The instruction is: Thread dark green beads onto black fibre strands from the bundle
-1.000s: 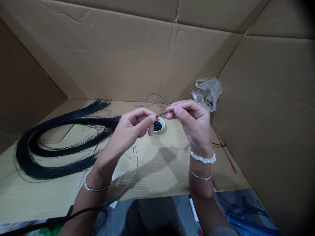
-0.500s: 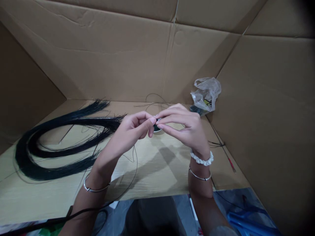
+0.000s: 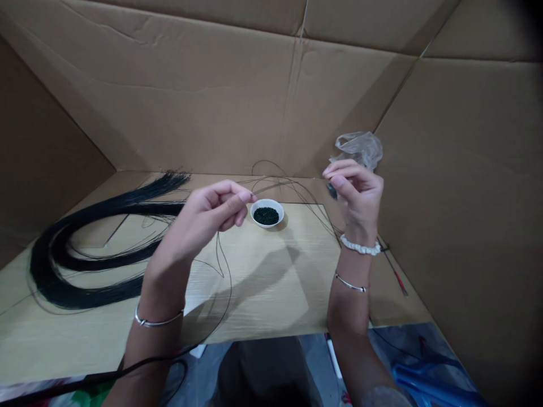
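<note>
My left hand (image 3: 212, 215) hangs above the board, left of a small white dish (image 3: 266, 213), its thumb and fingertips pinched on a thin black strand (image 3: 224, 277) that falls toward the board. The dish holds dark green beads (image 3: 266, 215). Higher and to the right, my right hand (image 3: 356, 192) pinches a small dark piece (image 3: 332, 191), whose exact kind is too small to tell. Left of my left hand lies a long bundle of black fibres (image 3: 127, 209), curved in a loop. Loose strands trail behind the dish.
A light wood board (image 3: 263, 294) stands inside a large cardboard box (image 3: 212, 96). A crumpled clear plastic bag (image 3: 358, 150) sits in the back right corner. A thin red-tipped stick (image 3: 399, 281) lies along the right wall. Blue plastic (image 3: 428, 381) shows below the board.
My hands have parted, the right rising up and to the right, the left drawing back left. The white dish and its beads, covered by my fingers before, now show fully.
</note>
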Motion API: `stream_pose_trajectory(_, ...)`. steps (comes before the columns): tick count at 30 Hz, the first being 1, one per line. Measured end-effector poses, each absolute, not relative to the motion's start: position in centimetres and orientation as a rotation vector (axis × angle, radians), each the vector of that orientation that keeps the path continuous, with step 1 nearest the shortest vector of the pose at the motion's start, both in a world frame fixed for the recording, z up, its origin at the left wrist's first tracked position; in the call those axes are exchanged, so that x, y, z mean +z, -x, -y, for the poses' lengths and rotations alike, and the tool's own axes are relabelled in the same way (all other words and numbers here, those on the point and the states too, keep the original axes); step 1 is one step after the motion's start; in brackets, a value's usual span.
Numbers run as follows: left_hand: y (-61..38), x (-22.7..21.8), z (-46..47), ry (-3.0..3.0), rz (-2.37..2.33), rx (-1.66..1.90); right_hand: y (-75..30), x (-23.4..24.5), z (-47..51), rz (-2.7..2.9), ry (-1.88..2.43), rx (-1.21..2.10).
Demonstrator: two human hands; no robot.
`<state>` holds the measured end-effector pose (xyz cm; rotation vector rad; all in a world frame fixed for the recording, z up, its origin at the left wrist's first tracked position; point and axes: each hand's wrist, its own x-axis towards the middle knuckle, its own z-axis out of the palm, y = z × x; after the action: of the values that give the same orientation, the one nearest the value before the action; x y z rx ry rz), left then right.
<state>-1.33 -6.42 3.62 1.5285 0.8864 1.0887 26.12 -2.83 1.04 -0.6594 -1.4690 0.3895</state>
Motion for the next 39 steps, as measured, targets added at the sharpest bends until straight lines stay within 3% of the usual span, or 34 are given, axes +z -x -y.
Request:
stream_pose_trajectory(6, 2.6, 3.6, 5.8, -1.454, -0.943, 1.181, -22.5, -6.2, -3.7, 1.888, 1.254, 0.704)
stream_pose_trajectory(13, 2.1, 2.8, 5.3, -1.458, -0.884, 1.137, -19.3, -11.9, -5.4, 2.001, 1.383, 0.808)
stream_pose_trajectory(17, 2.0, 2.5, 5.1, -1.465, -0.876, 1.136, -20.2, -10.9, -5.4, 1.945, 1.396, 0.756)
stream_pose_trajectory(21, 1.6, 2.3, 4.7, -1.46, -0.88, 1.204, -19.4, -6.9, -3.7, 1.803, 1.255, 0.709)
stream_pose_trajectory(24, 1.1, 1.7, 4.2, -1.444, -0.867, 1.254, -17.9, -3.3, -0.7, 1.481, 0.859, 0.946)
stream_pose_trajectory(27, 0.2, 1.0, 3.8, -1.447, -0.855, 1.236, -16.6, -1.1, 2.0, 1.354, 0.726, 1.048)
stream_pose_trajectory(39, -1.8, -0.2, 3.4, -1.394, -0.817, 1.387, -15.9, -1.2, 2.4, 1.162, 0.542, 1.222)
